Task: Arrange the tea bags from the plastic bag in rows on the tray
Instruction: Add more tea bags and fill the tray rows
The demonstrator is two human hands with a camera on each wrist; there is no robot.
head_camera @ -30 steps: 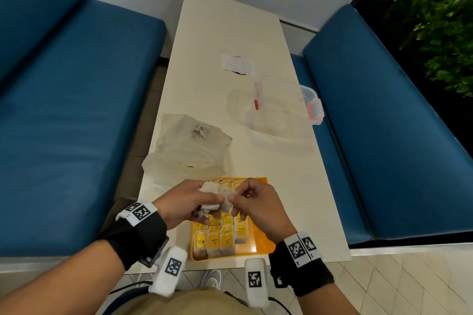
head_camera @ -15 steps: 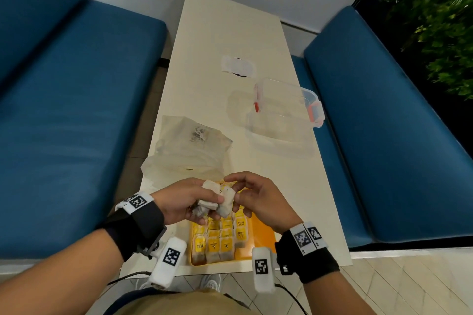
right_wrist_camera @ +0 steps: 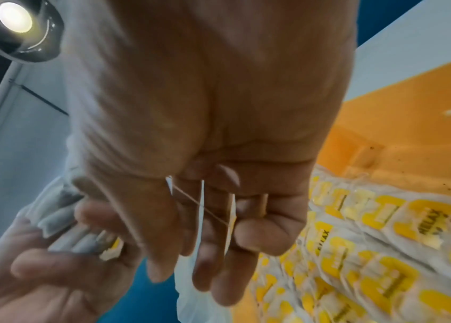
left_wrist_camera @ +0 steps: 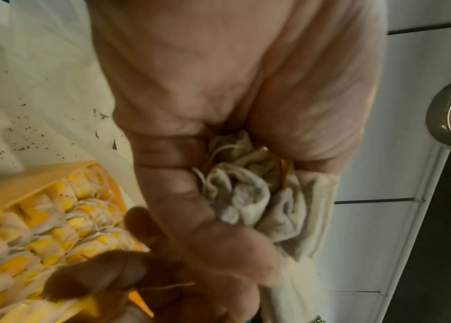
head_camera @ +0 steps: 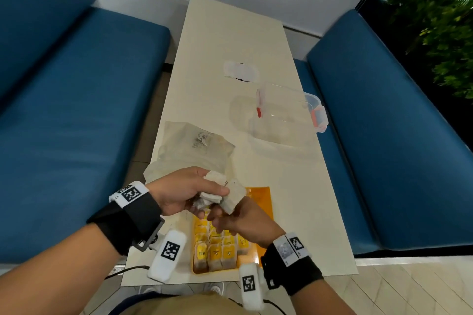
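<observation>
The long pale table [head_camera: 225, 64] is carrying everything, running away from the person between two blue benches [head_camera: 76, 115]. Toward its far right a clear lidded box [head_camera: 289, 115] is sitting unused. The crumpled plastic bag [head_camera: 194, 146] is lying on the table's left side, just beyond the hands, probably so fresh bags are within easy reach. Close to the near edge the orange tray [head_camera: 261, 199] is lying, its near-left part already holding neat rows of tea bags with yellow tags [head_camera: 217, 253], while its right strip is showing bare.

Above the tray, the left hand [head_camera: 179, 192] is curling round a small bunch of loose tea bags [left_wrist_camera: 249, 196], serving as a store so that single ones can be drawn off. The right hand [head_camera: 245, 220] is meeting it from below, pinching one pale tea bag [head_camera: 234, 194] that is touching the bunch; in the right wrist view a thin string [right_wrist_camera: 202, 205] is crossing its fingers [right_wrist_camera: 210, 251]. The strings look likely to tangle, which would explain separating them over the tray before laying the bag in a row.
</observation>
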